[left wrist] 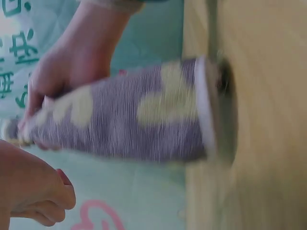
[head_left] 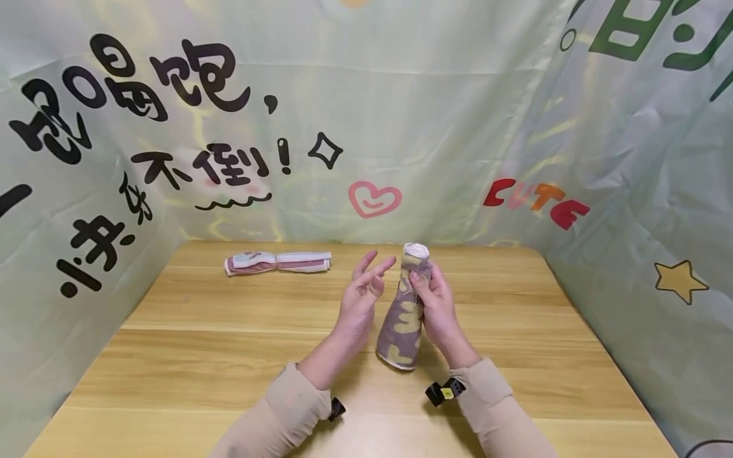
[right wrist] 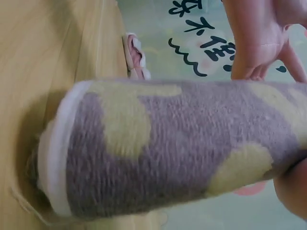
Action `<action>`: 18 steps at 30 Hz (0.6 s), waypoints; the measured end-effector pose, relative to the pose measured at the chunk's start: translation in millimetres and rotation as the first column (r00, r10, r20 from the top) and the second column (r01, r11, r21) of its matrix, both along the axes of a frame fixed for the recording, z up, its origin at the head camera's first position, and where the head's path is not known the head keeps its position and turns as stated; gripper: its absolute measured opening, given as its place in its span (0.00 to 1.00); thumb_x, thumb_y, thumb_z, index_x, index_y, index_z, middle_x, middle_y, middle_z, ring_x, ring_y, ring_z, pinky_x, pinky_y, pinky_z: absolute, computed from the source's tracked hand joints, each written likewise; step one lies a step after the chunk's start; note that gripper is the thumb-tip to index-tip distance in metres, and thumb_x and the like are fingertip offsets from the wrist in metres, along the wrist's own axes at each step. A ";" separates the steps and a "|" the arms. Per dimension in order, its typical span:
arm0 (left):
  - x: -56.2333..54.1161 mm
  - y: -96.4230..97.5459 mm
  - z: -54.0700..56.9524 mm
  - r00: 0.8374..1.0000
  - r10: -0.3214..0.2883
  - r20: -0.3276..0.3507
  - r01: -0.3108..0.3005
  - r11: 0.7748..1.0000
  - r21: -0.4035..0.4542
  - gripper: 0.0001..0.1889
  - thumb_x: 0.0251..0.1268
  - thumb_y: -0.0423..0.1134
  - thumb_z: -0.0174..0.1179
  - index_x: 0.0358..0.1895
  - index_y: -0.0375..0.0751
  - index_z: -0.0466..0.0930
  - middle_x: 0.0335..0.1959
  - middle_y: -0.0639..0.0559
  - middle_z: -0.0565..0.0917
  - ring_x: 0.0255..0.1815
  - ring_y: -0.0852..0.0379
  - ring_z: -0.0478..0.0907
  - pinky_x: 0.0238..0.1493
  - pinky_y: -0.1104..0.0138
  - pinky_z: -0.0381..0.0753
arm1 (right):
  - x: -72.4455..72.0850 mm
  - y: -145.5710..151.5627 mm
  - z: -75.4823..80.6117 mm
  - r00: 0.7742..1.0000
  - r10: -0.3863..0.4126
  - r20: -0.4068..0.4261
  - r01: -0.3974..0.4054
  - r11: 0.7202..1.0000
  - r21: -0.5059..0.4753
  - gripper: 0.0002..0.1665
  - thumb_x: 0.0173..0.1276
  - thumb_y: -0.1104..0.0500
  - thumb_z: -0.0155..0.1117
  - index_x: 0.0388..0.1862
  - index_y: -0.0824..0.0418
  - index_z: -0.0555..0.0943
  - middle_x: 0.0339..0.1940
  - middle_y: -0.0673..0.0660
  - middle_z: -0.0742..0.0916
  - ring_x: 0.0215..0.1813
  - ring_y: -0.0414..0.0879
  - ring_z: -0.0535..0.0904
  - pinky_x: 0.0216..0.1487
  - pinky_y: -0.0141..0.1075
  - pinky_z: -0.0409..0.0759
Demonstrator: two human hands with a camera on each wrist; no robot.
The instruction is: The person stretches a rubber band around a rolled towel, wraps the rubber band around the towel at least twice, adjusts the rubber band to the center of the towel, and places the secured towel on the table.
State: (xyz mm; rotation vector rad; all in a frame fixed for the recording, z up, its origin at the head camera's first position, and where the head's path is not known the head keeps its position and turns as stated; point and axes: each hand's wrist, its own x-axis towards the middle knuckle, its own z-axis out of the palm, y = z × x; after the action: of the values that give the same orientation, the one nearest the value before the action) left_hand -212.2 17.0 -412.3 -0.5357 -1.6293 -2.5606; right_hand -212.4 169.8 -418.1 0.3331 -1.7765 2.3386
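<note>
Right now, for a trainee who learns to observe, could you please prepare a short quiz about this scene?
1. Which hand grips the purple roll with yellow patches?
2. True or false: the pink-and-white roll lies on its side on the table.
3. The heart on the backdrop is drawn in: a) black, b) pink, c) green.

Key: 1. The right hand. 2. True. 3. b.

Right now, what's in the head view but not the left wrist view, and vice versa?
Head only: the banded cloth roll at the table's far left, the CUTE lettering and the yellow star.
Left wrist only: small green characters on the backdrop.
Both: the patterned roll, left hand, right hand, wooden table and pink heart, cut off in the wrist view.
</note>
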 end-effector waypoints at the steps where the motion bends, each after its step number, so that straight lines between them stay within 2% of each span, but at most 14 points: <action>1: -2.0 -3.8 1.0 1.000 0.008 -0.024 -0.009 1.000 -0.020 0.60 0.44 0.77 0.67 0.64 0.21 0.75 0.82 0.42 0.55 0.80 0.43 0.53 0.75 0.51 0.59 | 0.0 0.8 -0.3 1.000 0.009 -0.029 -0.007 0.999 0.040 0.15 0.81 0.65 0.56 0.61 0.51 0.76 0.42 0.46 0.86 0.41 0.39 0.83 0.43 0.33 0.84; 3: -6.2 -11.0 2.6 0.997 0.022 -0.074 -0.026 0.998 -0.052 0.60 0.45 0.76 0.68 0.62 0.17 0.75 0.82 0.40 0.55 0.77 0.45 0.59 0.71 0.58 0.65 | -0.1 3.4 -0.4 0.997 0.014 -0.075 -0.004 0.991 0.133 0.17 0.77 0.68 0.58 0.58 0.50 0.79 0.45 0.44 0.87 0.43 0.40 0.84 0.45 0.33 0.84; 6: -11.1 -20.9 4.5 0.987 0.027 -0.161 -0.048 0.991 -0.129 0.55 0.49 0.74 0.68 0.59 0.18 0.78 0.82 0.43 0.55 0.68 0.54 0.67 0.55 0.70 0.70 | -0.5 8.4 0.4 0.989 0.029 -0.144 0.013 0.960 0.280 0.18 0.71 0.73 0.62 0.56 0.60 0.81 0.48 0.43 0.87 0.47 0.41 0.83 0.47 0.34 0.84; 8: -14.3 -26.7 5.8 0.976 0.014 -0.219 -0.059 0.978 -0.199 0.53 0.50 0.74 0.68 0.58 0.21 0.80 0.82 0.45 0.55 0.63 0.56 0.70 0.53 0.69 0.70 | -0.8 11.2 1.0 0.983 0.051 -0.177 0.015 0.937 0.350 0.18 0.68 0.74 0.66 0.56 0.68 0.81 0.48 0.44 0.87 0.48 0.41 0.83 0.47 0.34 0.84; 9: -15.6 -29.5 6.6 0.969 0.002 -0.248 -0.065 0.967 -0.244 0.52 0.51 0.74 0.68 0.58 0.22 0.81 0.82 0.47 0.54 0.64 0.57 0.69 0.54 0.67 0.70 | -1.1 12.4 1.0 0.979 0.062 -0.193 0.016 0.925 0.379 0.19 0.67 0.74 0.68 0.56 0.71 0.81 0.49 0.45 0.87 0.48 0.41 0.83 0.48 0.34 0.83; 12: -19.0 -38.7 8.5 0.945 -0.047 -0.324 -0.088 0.917 -0.389 0.47 0.51 0.74 0.68 0.57 0.31 0.85 0.83 0.52 0.51 0.63 0.54 0.69 0.59 0.55 0.72 | -2.3 15.0 -0.3 0.968 0.076 -0.238 0.042 0.890 0.455 0.18 0.63 0.74 0.72 0.53 0.71 0.83 0.46 0.49 0.88 0.46 0.41 0.83 0.47 0.33 0.82; 14: -20.2 -44.7 10.2 0.928 -0.078 -0.364 -0.111 0.875 -0.471 0.42 0.52 0.72 0.70 0.55 0.37 0.87 0.83 0.55 0.49 0.63 0.52 0.68 0.62 0.46 0.71 | -3.9 16.1 -1.9 0.953 0.091 -0.289 0.074 0.854 0.516 0.17 0.61 0.73 0.74 0.50 0.67 0.86 0.45 0.51 0.89 0.45 0.41 0.82 0.45 0.33 0.81; 16: -21.1 -49.4 11.6 0.911 -0.104 -0.399 -0.145 0.824 -0.547 0.33 0.54 0.65 0.74 0.53 0.41 0.89 0.83 0.56 0.47 0.62 0.51 0.68 0.63 0.41 0.69 | -5.9 16.5 -3.5 0.927 0.119 -0.355 0.118 0.807 0.579 0.16 0.60 0.73 0.76 0.47 0.63 0.88 0.44 0.53 0.90 0.44 0.43 0.83 0.43 0.35 0.81; 18: -21.5 -52.3 12.6 0.894 -0.127 -0.429 -0.186 0.766 -0.615 0.26 0.55 0.57 0.78 0.50 0.44 0.90 0.83 0.56 0.47 0.61 0.51 0.68 0.64 0.42 0.69 | -7.9 15.9 -4.6 0.893 0.158 -0.421 0.159 0.764 0.625 0.16 0.59 0.73 0.78 0.45 0.60 0.89 0.43 0.54 0.90 0.43 0.45 0.84 0.42 0.37 0.81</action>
State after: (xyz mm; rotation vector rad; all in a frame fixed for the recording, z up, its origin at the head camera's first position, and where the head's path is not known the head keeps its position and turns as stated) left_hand -233.7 -35.2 -399.7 -1.0336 -2.2471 -1.5824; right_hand -220.3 185.6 -422.7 0.8901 -2.2379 1.3698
